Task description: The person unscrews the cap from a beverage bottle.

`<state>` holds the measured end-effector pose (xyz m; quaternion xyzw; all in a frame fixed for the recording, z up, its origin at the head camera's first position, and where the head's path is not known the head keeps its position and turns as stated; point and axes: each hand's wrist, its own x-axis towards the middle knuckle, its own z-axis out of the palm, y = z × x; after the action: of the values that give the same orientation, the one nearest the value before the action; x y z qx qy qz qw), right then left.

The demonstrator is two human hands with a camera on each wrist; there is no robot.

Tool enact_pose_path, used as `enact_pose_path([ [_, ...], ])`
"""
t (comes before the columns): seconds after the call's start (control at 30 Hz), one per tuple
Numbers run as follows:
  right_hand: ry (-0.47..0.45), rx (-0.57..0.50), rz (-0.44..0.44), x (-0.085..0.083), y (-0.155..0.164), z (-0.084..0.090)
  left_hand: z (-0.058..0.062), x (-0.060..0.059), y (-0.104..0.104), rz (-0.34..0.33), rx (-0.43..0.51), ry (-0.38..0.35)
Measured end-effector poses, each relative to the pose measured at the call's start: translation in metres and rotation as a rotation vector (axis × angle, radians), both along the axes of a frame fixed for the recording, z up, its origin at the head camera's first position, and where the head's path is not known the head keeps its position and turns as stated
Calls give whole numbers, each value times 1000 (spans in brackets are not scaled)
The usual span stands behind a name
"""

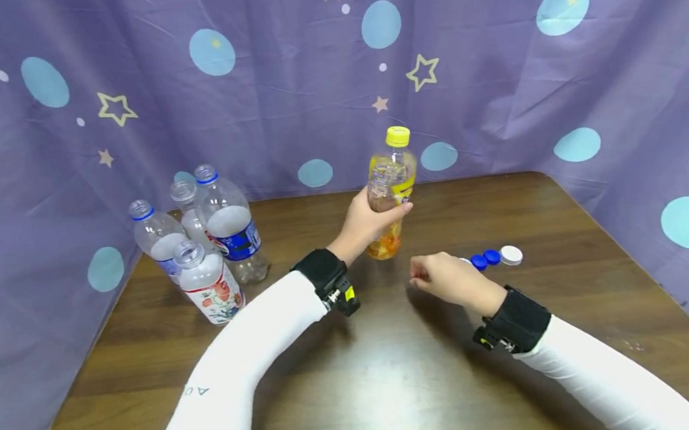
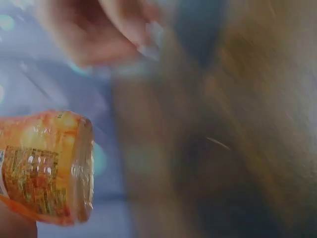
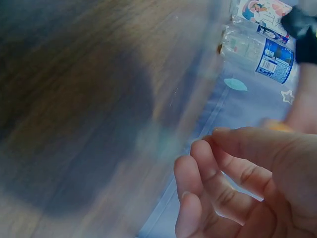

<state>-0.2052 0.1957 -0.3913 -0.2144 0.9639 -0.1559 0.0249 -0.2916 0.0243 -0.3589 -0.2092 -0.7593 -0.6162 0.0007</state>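
Orange drink bottle (image 1: 390, 193), with a yellow cap (image 1: 397, 136), is near the centre of the head view, a little above the middle. It is tilted slightly, and its base is touching or just above the wooden table (image 1: 362, 393); I cannot tell which. The left hand (image 1: 365, 222) grasps it around the lower middle, fingers and thumb curled round the label. The left wrist view shows the bottom part of this bottle at the lower left, orange and transparent, with a printed label.

I judge it to be a thin plastic bottle, mostly empty, so it should be light and a little soft: the wall can dent if it is squeezed hard. The smooth label may be slippery. The waist, where the hand is now, seems the best place to hold it; the cap is small and ribbed, good for a pinch of two or three fingers.

The right hand (image 1: 450, 279) is right of the centre, close above the table, fingers loosely curled and holding nothing. The right wrist view shows the same, with the fingertips near to each other.

Counting: one orange bottle; four clear bottles (image 1: 211, 248) at the left of the frame, all without caps; three loose caps just beyond the right hand, namely two blue caps (image 1: 486, 259) and one white cap (image 1: 511, 255). A fourth cap may hide behind the hand; I cannot tell.
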Motion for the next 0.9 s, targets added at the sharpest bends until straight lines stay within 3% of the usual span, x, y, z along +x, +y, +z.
enact_pose_path([
  [0.2,-4,-11,19,-3,0,1,54,53,-17,-91,21,44],
  [0.27,13,-16,28,-4,0,1,66,71,-25,-112,-21,79],
  [0.33,40,-24,38,-4,-1,1,68,87,-34,-123,-83,124],
  [0.4,77,-38,40,-5,-2,0,59,100,-43,-117,-160,159],
  [0.5,108,-56,17,-4,-3,-1,30,112,-53,-116,-272,141],
  [0.6,110,-51,-3,-4,-4,-1,1,115,-61,-115,-357,98],
  [0.7,69,-31,-6,-6,-5,6,-18,114,-67,-97,-403,76],
  [0.8,72,-66,14,-10,-6,32,-24,112,-72,-57,-423,65],
  [0.9,161,-143,8,-11,-10,77,-24,108,-78,-8,-417,62],
])
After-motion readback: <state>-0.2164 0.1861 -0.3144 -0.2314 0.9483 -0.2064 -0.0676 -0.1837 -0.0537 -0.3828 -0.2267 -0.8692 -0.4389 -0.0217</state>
